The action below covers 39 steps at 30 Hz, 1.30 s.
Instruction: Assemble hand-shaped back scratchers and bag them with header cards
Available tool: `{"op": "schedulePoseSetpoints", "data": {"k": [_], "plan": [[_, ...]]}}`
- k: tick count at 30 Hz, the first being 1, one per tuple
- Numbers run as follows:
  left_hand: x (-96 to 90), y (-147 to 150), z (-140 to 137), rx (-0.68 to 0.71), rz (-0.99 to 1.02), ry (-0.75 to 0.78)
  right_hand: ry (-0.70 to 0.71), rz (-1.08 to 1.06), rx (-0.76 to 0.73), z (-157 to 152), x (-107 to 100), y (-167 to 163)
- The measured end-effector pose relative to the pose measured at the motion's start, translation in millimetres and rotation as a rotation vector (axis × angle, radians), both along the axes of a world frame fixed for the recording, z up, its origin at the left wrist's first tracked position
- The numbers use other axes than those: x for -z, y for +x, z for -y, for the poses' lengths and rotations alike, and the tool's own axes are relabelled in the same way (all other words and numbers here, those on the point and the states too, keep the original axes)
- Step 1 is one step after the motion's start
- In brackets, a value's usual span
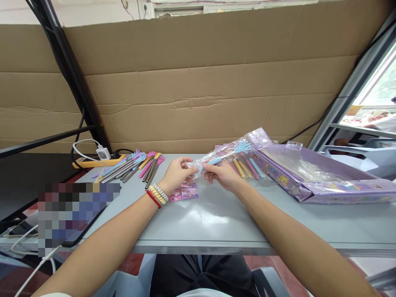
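Both hands hold a clear plastic bag [230, 149] with a light blue back scratcher [243, 147] inside, its hand-shaped end pointing up and right. My left hand [177, 174] pinches the bag's near left end between thumb and fingers. My right hand [225, 175] is closed on the bag around the scratcher's handle. Under my left hand lie small pink printed cards [185, 192]. Left of it is a pile of loose back scratchers [130, 166] with metal rods and coloured ends. Beyond my right hand are several bagged ones [247, 168], partly hidden.
A purple printed box [297, 185] with clear plastic bags in it stands open at the right. On the left are a pixelated device [83, 214], a white charger [103, 152] and cables. A cardboard panel [210, 82] closes off the back of the grey table [198, 222].
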<state>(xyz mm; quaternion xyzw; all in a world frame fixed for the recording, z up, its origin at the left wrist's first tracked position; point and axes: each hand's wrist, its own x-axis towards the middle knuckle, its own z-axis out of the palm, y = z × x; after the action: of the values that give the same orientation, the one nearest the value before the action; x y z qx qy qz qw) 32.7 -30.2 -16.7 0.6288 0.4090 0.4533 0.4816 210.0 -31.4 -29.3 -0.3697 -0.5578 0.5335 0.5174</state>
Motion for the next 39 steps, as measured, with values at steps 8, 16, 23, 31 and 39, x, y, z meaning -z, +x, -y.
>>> {"op": "schedulePoseSetpoints", "data": {"k": [8, 16, 23, 31, 39], "plan": [[0.4, 6.5, 0.6, -0.103, 0.099, 0.026, 0.025, 0.022, 0.059, -2.0, 4.3, -3.7], [3.1, 9.1, 4.4, -0.082, 0.030, 0.094, 0.038, 0.064, 0.026, -2.1, 6.2, -2.6], [-5.7, 0.0, 3.1, 0.086, 0.093, -0.033, 0.044, 0.068, -0.022, -0.1, 0.0, 5.5], [-9.4, -9.2, -1.7, 0.212, -0.040, -0.120, 0.039, 0.096, -0.023, 1.7, -5.1, 10.7], [-9.9, -15.4, -2.0, 0.331, -0.244, -0.107, -0.016, 0.233, -0.152, 5.5, -6.6, 12.1]]}}
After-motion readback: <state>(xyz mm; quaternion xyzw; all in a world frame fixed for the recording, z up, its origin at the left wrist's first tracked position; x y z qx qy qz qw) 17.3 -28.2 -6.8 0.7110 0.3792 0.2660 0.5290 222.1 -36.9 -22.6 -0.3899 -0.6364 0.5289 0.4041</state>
